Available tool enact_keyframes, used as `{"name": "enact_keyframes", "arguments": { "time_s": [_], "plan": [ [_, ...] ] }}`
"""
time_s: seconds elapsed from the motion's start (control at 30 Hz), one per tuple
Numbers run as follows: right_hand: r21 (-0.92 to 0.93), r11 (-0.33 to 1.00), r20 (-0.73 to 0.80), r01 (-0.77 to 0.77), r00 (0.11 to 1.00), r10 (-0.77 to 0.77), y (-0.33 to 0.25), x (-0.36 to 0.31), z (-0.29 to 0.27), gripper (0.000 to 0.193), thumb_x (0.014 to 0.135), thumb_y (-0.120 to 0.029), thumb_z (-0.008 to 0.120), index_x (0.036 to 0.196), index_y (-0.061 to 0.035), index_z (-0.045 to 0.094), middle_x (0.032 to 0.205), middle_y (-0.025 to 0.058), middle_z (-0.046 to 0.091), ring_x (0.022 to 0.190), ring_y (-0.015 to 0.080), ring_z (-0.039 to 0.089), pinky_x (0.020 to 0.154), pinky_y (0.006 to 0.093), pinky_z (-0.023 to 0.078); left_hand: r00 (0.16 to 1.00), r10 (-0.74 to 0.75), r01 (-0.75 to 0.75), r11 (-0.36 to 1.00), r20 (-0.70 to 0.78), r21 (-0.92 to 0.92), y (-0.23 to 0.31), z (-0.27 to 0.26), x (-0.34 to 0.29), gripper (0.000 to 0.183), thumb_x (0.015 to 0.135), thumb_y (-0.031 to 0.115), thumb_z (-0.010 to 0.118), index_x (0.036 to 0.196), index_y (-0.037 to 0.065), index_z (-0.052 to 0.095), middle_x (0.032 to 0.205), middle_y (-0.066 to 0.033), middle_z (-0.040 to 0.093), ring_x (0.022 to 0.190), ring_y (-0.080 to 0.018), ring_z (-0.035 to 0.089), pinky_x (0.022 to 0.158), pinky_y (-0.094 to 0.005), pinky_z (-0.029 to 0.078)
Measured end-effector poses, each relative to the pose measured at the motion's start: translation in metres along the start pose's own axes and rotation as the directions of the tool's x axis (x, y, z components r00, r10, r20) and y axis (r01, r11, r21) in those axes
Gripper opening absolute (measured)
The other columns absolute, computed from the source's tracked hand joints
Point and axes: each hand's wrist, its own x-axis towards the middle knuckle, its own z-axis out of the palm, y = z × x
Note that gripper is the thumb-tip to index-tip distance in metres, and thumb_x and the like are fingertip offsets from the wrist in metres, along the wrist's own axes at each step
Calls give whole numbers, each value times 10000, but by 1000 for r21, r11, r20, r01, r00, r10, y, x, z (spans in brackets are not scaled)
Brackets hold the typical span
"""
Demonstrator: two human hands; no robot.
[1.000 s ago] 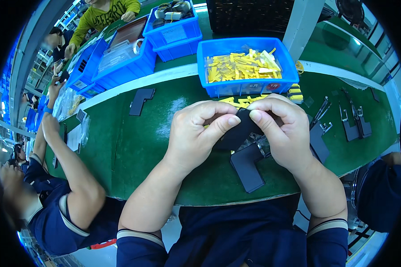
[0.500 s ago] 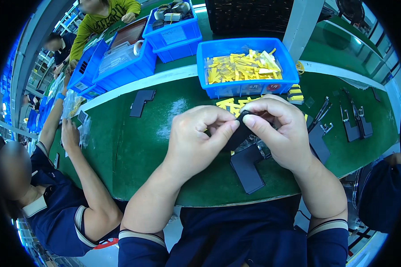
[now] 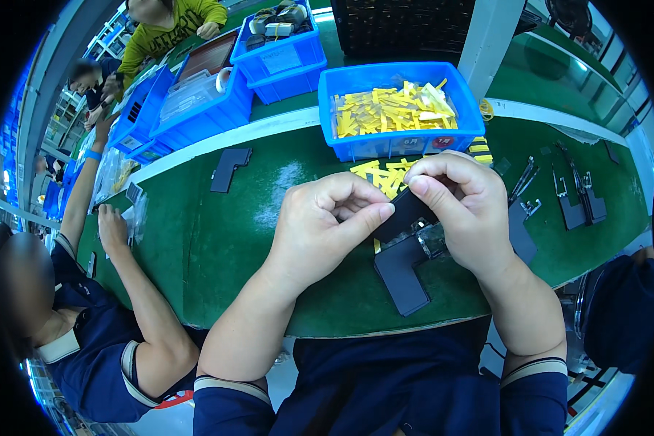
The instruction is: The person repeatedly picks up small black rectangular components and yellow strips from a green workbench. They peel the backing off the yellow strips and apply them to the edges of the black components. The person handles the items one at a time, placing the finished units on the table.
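Between my hands is a flat black part (image 3: 407,216), tilted and partly covered by my fingers. My right hand (image 3: 466,211) pinches its upper edge between thumb and forefinger. Left of it, my left hand (image 3: 327,232) has thumb and forefinger pressed together beside the part; what they hold, if anything, is too small to make out. Just below, a dark L-shaped battery-like piece (image 3: 402,277) lies on the green table, with a bit of clear film and a small metal connector at its upper end. Yellow strips (image 3: 385,174) lie loose behind my hands.
A blue bin (image 3: 400,149) of yellow strips stands behind my hands. More dark L-shaped pieces lie at the left (image 3: 229,171) and right (image 3: 572,214). Blue crates (image 3: 203,120) line the back left. A co-worker's hand (image 3: 112,229) rests at far left; a white post (image 3: 490,51) rises behind.
My fingertips have drawn apart, the right ones moving up and right. More of the black part shows between them. The co-worker's near hand at the left has shifted slightly.
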Motion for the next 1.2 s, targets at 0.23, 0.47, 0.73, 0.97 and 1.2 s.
{"name": "enact_keyframes", "arguments": {
  "time_s": [0.23, 0.47, 0.73, 0.97, 1.2],
  "plan": [
    [-5, 999, 22, 45, 999, -45, 2, 1, 0, 80, 805, -63, 622, 814, 15, 633, 740, 79, 608, 654, 159, 571, 599, 265, 444, 998, -60, 61, 990, 12, -128, -1, 0, 2, 99, 813, 67, 683, 866, -10, 650, 780, -30, 637, 681, -66, 571, 614, -199, 464],
    [-21, 996, 20, 91, 996, -91, -4, -2, -2, 64, 795, -50, 629, 814, 10, 634, 734, 77, 605, 667, 162, 572, 610, 265, 445, 986, -69, 118, 931, 151, -345, -1, -2, 3, 92, 829, 61, 665, 871, -16, 635, 798, -33, 640, 717, -66, 587, 649, -204, 489],
    [37, 999, 18, 21, 1000, -22, -4, 1, -1, 70, 810, -49, 619, 822, 19, 633, 730, 62, 601, 675, 131, 569, 620, 248, 449, 989, -93, 132, 907, 116, -400, -6, 2, 6, 129, 839, 105, 660, 922, 13, 623, 825, -15, 612, 714, -47, 531, 623, -184, 424],
    [176, 981, -64, -80, 994, 92, 3, 3, -1, 97, 850, -69, 607, 839, 25, 632, 764, 29, 613, 681, 68, 554, 628, 212, 449, 999, -45, 36, 962, -28, -272, -2, 4, 4, 259, 839, 89, 653, 1071, -1, 583, 886, -26, 614, 830, -77, 567, 737, -210, 471],
    [198, 976, -104, -86, 989, 108, 6, 3, -1, 102, 852, -76, 613, 851, 24, 635, 761, 22, 617, 675, 58, 546, 620, 208, 446, 940, 332, -279, 879, -76, 388, -5, 18, 1, 437, 739, -21, 688, 1153, 67, 578, 861, -71, 626, 761, -115, 606, 666, -239, 507]
  ]
}}
